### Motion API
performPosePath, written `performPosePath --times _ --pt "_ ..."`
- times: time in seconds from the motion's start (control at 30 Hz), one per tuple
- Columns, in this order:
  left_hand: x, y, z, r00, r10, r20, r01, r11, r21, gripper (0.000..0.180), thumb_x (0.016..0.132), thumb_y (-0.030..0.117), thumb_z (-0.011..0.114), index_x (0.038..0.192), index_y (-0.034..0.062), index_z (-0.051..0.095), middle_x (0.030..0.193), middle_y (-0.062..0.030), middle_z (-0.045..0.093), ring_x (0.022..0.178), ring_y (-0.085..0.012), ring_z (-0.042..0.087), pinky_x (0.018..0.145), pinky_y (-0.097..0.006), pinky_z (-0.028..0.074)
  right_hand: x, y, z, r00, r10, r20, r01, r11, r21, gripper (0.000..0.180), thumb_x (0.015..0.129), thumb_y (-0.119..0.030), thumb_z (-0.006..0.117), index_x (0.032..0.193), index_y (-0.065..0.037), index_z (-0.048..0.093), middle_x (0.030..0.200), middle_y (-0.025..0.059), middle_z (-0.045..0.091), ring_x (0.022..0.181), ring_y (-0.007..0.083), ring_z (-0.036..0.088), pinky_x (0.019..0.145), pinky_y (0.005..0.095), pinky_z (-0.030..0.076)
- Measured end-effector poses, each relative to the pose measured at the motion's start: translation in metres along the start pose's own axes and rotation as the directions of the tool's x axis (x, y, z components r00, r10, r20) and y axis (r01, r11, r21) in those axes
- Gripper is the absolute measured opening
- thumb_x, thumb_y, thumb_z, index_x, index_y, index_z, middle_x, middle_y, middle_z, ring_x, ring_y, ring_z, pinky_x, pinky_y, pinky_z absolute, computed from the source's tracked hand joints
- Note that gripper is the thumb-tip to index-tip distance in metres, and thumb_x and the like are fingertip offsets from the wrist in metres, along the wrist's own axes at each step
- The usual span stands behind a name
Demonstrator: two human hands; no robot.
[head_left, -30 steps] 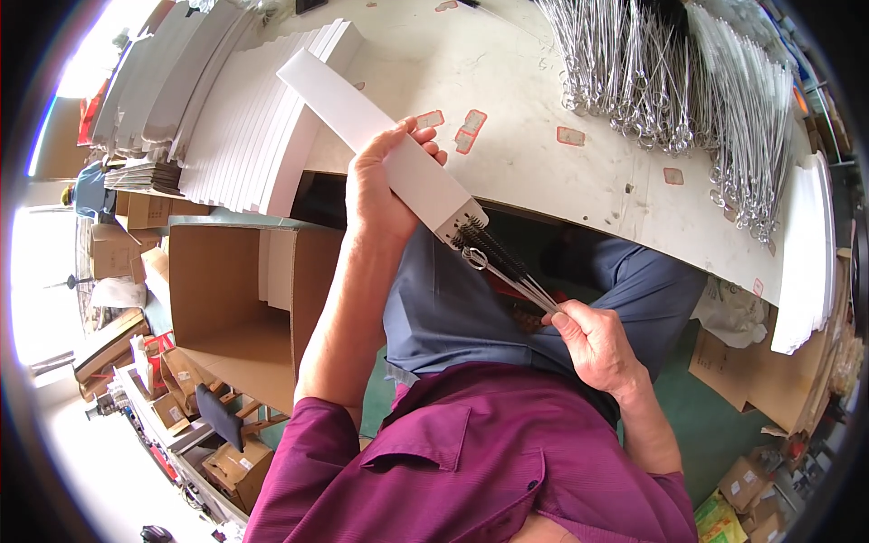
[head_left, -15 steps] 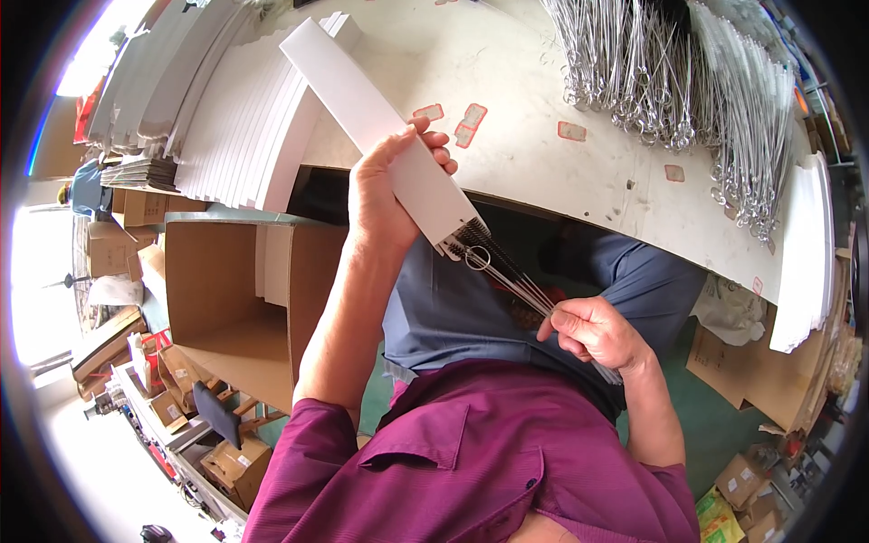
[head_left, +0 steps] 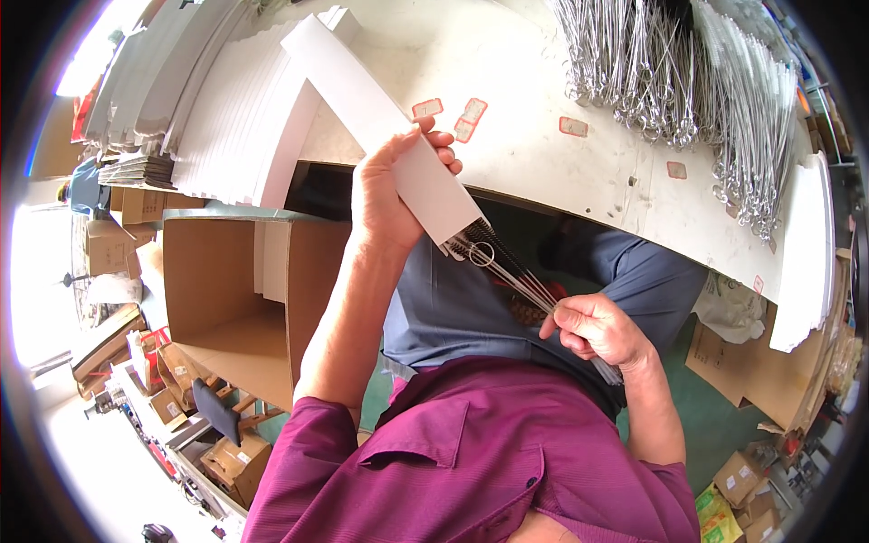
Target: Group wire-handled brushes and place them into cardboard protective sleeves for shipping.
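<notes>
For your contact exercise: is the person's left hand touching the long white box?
Touching. The head view shows the left hand wrapped around the long white box, fingers curled over its edge.

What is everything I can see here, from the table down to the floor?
Long white box: one, white, held tilted above the table edge.
Wire brushes: a bundle, dark bristles with silver wire, sticking out of the box's lower end.
Table: one, white, across the top.
Loose wire brushes: a big heap, silver, on the table's far right.
Stickers: several, red and white, on the tabletop.
Flat white boxes: a fanned stack, white, at the table's left.
Open carton: one, brown, on the floor at left.
Small cartons: several, brown, lower left.
Left hand: one, fingers wrapped around the long white box.
Right hand: one, pinching the brushes' lower ends.
</notes>
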State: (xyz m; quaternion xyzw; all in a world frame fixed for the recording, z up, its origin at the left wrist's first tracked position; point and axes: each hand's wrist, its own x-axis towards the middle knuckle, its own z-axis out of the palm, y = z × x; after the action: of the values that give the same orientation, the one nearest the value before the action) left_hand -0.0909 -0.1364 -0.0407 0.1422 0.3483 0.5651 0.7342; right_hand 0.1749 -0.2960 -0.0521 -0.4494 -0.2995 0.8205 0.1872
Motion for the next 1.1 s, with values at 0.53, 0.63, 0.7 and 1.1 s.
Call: performPosePath --times 0.53,0.63,0.7,1.1 --pt "-0.032 -0.052 0.02 0.999 -0.045 -0.027 0.045 0.999 0.015 0.024 0.093 0.026 0.065 0.101 0.0036 0.058 0.09 -0.0145 0.06 0.077 -0.0234 0.059 0.078 -0.04 0.051 0.046 -0.055 0.021 0.979 -0.183 -0.088 0.172 0.979 -0.111 0.023 0.101 -0.022 0.058 0.104 0.0 0.064 0.062 -0.0022 0.051 0.052 0.0053 0.044 0.046 0.0242 0.036" --pt "-0.026 -0.037 0.02 1.0 0.026 0.001 -0.026 0.996 -0.087 0.026 0.094 0.027 0.064 0.099 0.0033 0.057 0.09 -0.0128 0.057 0.078 -0.0224 0.056 0.079 -0.038 0.049 0.034 -0.06 0.019 0.959 -0.258 -0.12 0.229 0.95 -0.212 0.027 0.096 -0.021 0.067 0.113 0.0 0.064 0.068 0.0005 0.06 0.059 0.0077 0.055 0.053 0.0254 0.045" --pt "-0.021 -0.029 0.017 0.999 0.027 -0.02 -0.029 0.992 -0.123 0.028 0.094 0.028 0.065 0.1 0.002 0.055 0.091 -0.0135 0.057 0.079 -0.0236 0.056 0.079 -0.039 0.049 0.015 -0.059 0.008 0.931 -0.346 -0.113 0.238 0.812 -0.533 0.037 0.092 -0.021 0.073 0.12 0.0 0.062 0.078 0.0038 0.068 0.068 0.0101 0.062 0.064 0.027 0.051" --pt "-0.037 -0.064 0.031 0.998 -0.016 -0.061 0.013 0.998 -0.063 0.042 0.098 0.038 0.063 0.11 -0.0003 0.052 0.099 -0.0177 0.059 0.09 -0.0284 0.06 0.094 -0.047 0.051 0.018 -0.025 0.014 0.582 -0.644 -0.497 0.51 0.765 -0.394 0.022 0.1 -0.018 0.065 0.106 0.003 0.065 0.09 0.0036 0.068 0.081 0.0061 0.059 0.072 0.0231 0.049"
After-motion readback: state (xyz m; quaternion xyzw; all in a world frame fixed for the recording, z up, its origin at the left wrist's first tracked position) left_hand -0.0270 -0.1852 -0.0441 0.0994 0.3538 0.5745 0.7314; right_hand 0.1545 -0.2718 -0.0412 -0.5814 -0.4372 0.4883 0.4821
